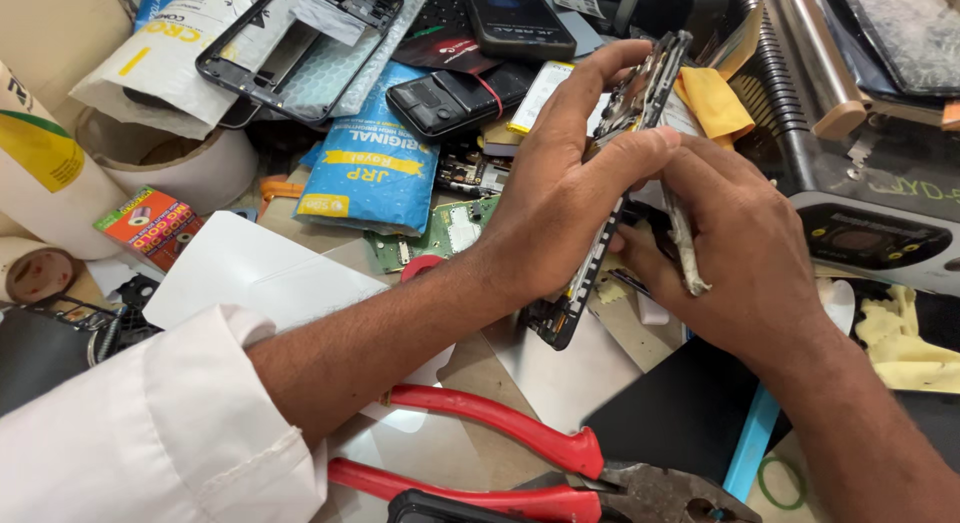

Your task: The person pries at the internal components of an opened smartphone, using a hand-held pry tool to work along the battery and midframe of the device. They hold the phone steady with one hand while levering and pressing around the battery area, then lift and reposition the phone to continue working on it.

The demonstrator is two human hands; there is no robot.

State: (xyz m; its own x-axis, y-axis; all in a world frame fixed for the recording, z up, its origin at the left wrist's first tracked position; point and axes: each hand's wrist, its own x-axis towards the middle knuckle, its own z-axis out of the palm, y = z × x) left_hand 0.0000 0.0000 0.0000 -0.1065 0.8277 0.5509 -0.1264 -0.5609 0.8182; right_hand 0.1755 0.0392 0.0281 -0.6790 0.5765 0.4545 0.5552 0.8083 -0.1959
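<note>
My left hand grips a stripped black phone frame, held on edge and nearly upright over the cluttered bench. Its thumb presses across the frame's side. My right hand is against the frame's other face and holds a thin, worn, whitish tool between its fingers. The frame's lower end sticks out below my left palm. A white sleeve covers my left forearm.
Red-handled pliers lie at the front. A blue parts packet, a green circuit board, an empty phone frame, a dark phone, a tape roll and a yellow cloth crowd the bench. A grey machine stands right.
</note>
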